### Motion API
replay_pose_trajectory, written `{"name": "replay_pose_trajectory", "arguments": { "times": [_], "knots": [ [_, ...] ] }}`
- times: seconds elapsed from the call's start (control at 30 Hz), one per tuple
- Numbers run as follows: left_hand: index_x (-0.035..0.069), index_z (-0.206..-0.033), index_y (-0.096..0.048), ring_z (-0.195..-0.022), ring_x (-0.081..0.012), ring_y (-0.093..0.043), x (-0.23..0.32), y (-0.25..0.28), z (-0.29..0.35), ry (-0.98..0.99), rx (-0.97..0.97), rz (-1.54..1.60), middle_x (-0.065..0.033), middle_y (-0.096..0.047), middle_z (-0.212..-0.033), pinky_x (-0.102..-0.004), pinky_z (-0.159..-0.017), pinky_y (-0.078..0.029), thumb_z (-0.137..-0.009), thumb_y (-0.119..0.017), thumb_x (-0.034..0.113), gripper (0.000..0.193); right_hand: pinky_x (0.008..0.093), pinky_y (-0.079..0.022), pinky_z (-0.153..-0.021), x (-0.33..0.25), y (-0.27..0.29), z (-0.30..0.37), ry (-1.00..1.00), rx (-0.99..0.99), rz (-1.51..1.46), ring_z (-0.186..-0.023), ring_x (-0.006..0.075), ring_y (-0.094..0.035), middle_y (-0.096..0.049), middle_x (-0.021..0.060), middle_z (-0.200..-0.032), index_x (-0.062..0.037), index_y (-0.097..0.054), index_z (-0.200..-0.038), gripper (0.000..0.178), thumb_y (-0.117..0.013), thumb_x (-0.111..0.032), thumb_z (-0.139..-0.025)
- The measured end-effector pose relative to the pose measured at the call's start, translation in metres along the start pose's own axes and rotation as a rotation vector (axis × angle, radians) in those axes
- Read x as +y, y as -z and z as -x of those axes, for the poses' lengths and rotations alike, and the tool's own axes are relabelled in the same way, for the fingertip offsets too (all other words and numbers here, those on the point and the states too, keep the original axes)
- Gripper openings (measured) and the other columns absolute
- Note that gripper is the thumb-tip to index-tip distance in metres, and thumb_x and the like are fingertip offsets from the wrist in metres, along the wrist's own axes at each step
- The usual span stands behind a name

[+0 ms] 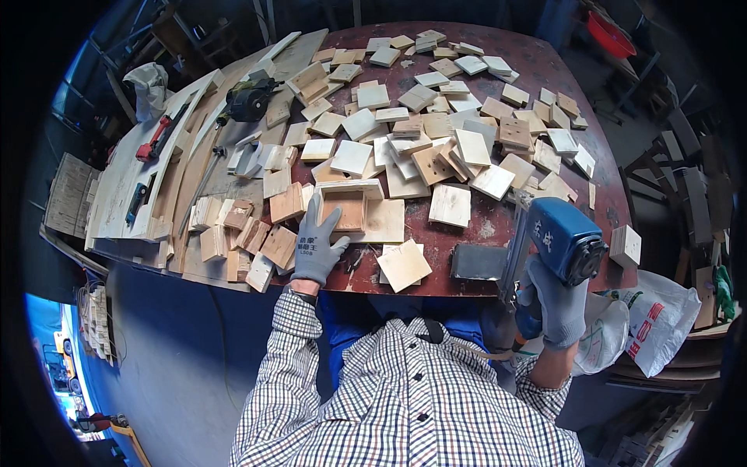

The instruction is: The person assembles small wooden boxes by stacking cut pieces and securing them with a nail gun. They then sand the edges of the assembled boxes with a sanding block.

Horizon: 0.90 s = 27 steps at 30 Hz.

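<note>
My left hand (315,247), in a grey glove, holds the left side of a small open box of wooden blocks (343,208) near the table's front edge. Its fingers are bent around that side, and the thumb points right. Under the box lies a flat square of wood (386,221). My right hand (559,305), also gloved, is closed around the handle of a blue nail gun (554,240) above the table's front right edge. A hose (498,356) runs from the tool's grip. Between both hands are loose wooden squares (405,265) and a dark grey block (478,262).
Many wooden pieces (456,205) lie heaped over the red table (556,70). On boards at left are a red-handled tool (156,140) and a black-and-yellow tool (249,100). Small blocks (214,243) cluster left of my left hand. White sacks (654,323) stand at right.
</note>
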<state>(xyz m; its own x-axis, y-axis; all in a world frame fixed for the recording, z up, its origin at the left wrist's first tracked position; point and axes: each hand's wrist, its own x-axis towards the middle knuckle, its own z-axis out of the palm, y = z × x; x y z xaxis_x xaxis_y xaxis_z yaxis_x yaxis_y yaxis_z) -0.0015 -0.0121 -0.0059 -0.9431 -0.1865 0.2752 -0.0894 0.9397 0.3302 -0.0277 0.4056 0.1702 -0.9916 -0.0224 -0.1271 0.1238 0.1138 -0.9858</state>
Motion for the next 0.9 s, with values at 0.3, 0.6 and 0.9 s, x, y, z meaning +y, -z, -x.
{"name": "replay_pose_trajectory", "arguments": {
  "times": [0.3, 0.6, 0.9],
  "knots": [
    [0.017, -0.136, -0.069, -0.137, -0.0447, -0.054, -0.002, -0.010, 0.001, 0.086, 0.057, 0.013, -0.0248, -0.037, -0.164, -0.0468, -0.112, -0.051, -0.082, -0.084, 0.012, 0.057, 0.0263, -0.048, -0.051, -0.009, -0.011, 0.003, -0.064, -0.039, 0.010, -0.057, 0.0116, -0.061, -0.070, 0.0068, -0.083, 0.0007, -0.067, -0.115, 0.024, -0.073, -0.006, -0.093],
    [0.019, -0.131, -0.071, -0.132, -0.0356, -0.055, -0.002, 0.001, -0.004, -0.145, 0.153, -0.309, -0.0164, -0.050, -0.155, -0.0473, -0.111, -0.045, -0.084, -0.082, 0.022, 0.049, 0.0278, -0.050, -0.051, -0.006, -0.011, 0.000, -0.042, -0.056, 0.028, -0.059, 0.0126, -0.063, -0.070, 0.0075, -0.083, 0.0010, -0.066, -0.116, 0.025, -0.073, -0.008, -0.094],
    [0.000, -0.129, -0.069, -0.067, -0.0114, -0.064, 0.030, 0.018, 0.020, 0.447, 0.219, 0.628, -0.0018, -0.070, -0.094, -0.0282, -0.054, -0.051, -0.108, -0.065, 0.038, 0.044, 0.0278, -0.049, -0.050, -0.001, -0.009, -0.003, -0.017, -0.036, 0.035, -0.056, 0.0126, -0.062, -0.070, 0.0073, -0.081, 0.0007, -0.066, -0.115, 0.024, -0.072, -0.007, -0.093]
  ]
}}
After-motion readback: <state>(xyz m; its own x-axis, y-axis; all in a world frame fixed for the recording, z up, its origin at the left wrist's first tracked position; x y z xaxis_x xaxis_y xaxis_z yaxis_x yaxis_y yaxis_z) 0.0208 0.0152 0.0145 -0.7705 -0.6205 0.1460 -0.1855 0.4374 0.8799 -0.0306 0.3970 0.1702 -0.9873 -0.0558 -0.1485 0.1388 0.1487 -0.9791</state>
